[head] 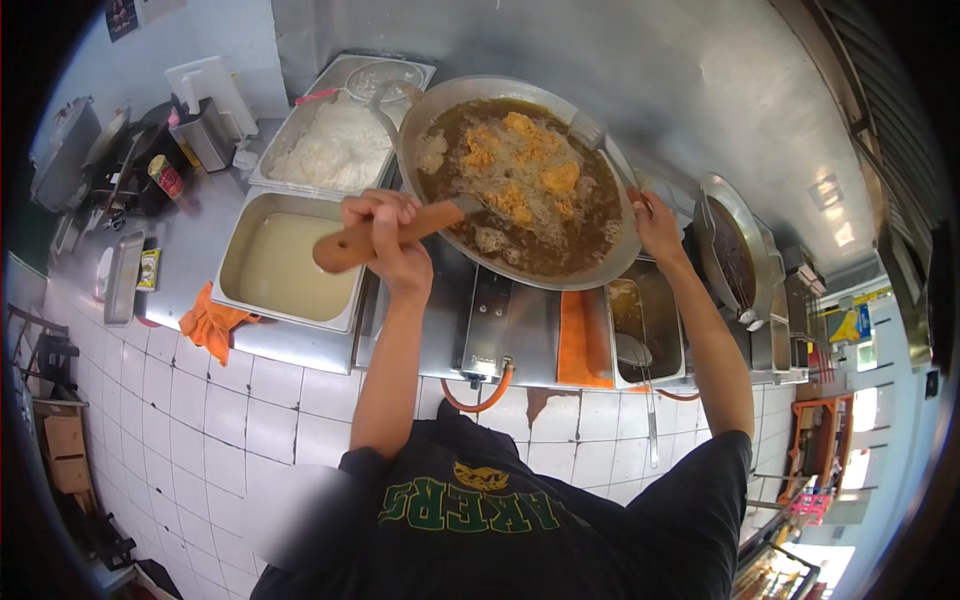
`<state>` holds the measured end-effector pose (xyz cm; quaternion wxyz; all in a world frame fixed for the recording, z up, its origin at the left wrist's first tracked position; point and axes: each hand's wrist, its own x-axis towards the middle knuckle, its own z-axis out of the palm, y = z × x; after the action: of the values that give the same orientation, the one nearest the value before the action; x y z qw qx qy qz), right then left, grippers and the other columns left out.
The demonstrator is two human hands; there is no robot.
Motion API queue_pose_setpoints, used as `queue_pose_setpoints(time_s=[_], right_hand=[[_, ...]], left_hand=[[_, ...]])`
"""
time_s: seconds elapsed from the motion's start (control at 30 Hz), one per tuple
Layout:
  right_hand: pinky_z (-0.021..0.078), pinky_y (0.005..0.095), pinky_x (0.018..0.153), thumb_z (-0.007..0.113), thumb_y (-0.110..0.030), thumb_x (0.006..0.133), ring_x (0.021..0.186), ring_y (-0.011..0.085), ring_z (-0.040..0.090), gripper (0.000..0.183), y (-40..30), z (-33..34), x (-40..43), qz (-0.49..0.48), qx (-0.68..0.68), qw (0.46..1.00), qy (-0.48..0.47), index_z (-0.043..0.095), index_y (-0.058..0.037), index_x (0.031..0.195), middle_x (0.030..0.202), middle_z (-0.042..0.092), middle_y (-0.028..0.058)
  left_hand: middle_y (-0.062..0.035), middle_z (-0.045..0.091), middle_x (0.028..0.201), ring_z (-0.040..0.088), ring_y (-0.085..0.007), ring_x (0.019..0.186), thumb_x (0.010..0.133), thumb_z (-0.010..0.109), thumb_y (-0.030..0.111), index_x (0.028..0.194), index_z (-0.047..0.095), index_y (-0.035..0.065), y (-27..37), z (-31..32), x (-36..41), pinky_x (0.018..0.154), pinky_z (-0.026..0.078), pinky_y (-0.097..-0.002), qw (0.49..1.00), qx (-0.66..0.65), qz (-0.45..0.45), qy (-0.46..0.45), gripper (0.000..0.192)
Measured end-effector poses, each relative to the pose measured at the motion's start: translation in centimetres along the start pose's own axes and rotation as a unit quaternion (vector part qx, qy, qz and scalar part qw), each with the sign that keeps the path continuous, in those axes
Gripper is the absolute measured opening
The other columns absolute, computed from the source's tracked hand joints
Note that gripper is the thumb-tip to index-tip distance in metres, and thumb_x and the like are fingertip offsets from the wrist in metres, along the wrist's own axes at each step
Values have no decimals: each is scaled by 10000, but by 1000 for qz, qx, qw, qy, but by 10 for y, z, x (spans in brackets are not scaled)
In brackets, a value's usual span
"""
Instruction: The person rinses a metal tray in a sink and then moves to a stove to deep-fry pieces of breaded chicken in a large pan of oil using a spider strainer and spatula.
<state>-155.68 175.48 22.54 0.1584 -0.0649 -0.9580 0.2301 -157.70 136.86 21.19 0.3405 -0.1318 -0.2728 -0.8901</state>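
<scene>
Battered food pieces (561, 177) fry in bubbling brown oil inside a large metal pan (581, 280) with a loop handle. My left hand (390, 244) grips the wooden handle (420, 228) of a utensil whose metal part reaches over the pan's near left side; its far end is hidden in the oil and froth. At the pan's right rim, my right hand (656, 225) holds the handle of a slotted metal turner (587, 130), its blade over the oil at the far right. The pan stands above a gas burner unit (491, 315).
Left of the pan are a tray of white flour (330, 146) and a steel tray of pale liquid (281, 259). An orange cloth (210, 322) hangs at the counter edge. At the right are a container with a strainer (634, 350) and a second pan of dark oil (727, 247).
</scene>
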Motion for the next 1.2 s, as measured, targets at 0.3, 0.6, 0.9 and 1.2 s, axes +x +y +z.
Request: queue_pose_setpoints(time_s=[0.3, 0.6, 0.9, 1.2], right_hand=[[300, 233, 405, 483, -131, 914, 473, 67, 372, 96, -69, -58, -78, 369, 575, 719, -124, 496, -105, 1006, 708, 493, 11], [236, 209, 357, 513, -119, 900, 437, 69, 347, 48, -108, -50, -97, 476, 484, 723, -131, 472, -96, 895, 642, 441, -3], [229, 192, 311, 530, -104, 909, 386, 33, 334, 117, -135, 26, -73, 446, 611, 611, -234, 451, -72, 829, 596, 431, -14], [233, 180, 248, 524, -40, 906, 336, 17, 320, 165, -150, 25, -67, 404, 641, 619, -209, 401, -149, 927, 585, 413, -36]], left_hand=[[-11, 341, 532, 368, -118, 473, 758, 497, 157, 671, 305, 136, 6, -2, 64, 503, 359, -236, 994, -87, -37, 55, 212], [-17, 345, 523, 390, -127, 450, 738, 490, 121, 679, 326, 120, 16, 14, 96, 483, 350, -242, 991, -125, -16, 34, 175], [-19, 379, 504, 390, -130, 434, 743, 527, 147, 644, 393, 131, 28, 46, 106, 459, 372, -252, 993, -120, -10, 14, 167], [-16, 373, 521, 405, -131, 454, 744, 529, 159, 683, 373, 121, 54, 49, 110, 471, 355, -243, 990, -140, -10, 11, 172]])
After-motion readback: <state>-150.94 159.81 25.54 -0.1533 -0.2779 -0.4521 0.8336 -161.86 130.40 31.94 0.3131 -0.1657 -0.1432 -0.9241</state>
